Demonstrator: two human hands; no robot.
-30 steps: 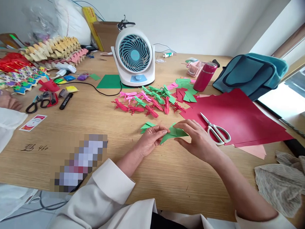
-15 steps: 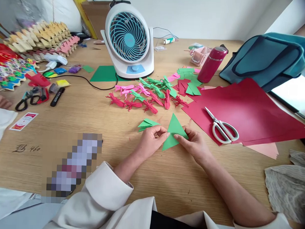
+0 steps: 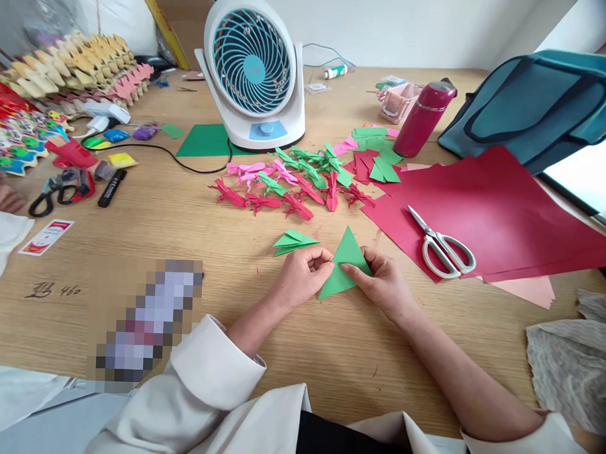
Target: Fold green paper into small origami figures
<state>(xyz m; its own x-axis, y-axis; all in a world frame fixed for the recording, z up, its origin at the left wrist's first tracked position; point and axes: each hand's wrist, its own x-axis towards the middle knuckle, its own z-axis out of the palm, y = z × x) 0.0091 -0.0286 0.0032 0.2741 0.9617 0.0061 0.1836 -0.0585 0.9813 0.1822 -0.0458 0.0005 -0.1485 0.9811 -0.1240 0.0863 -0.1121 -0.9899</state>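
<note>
Between my hands is a green sheet of paper (image 3: 346,255) folded into a triangle, one corner pointing away from me. My left hand (image 3: 306,270) pinches its left edge between thumb and fingers. On the opposite side my right hand (image 3: 383,279) grips it, thumb lying on top and fingers behind. Folded green paper pieces (image 3: 295,240) rest just beyond my left hand. Farther back lies a heap of folded paper figures (image 3: 296,204) in red, green and pink. To the right, white-handled scissors (image 3: 444,252) lie on large red paper sheets (image 3: 502,214).
A white fan (image 3: 253,69) stands at the back, its black cable curving left. At the right are a red bottle (image 3: 423,122), a teal bag (image 3: 530,109) and a grey cloth (image 3: 564,362). A marker (image 3: 112,188) and black-handled scissors (image 3: 45,201) lie left, near another person's sleeve (image 3: 4,243).
The green triangle has turned slightly and shifted a little in my fingers, with my right hand slightly farther left. The whole view has tilted a bit.
</note>
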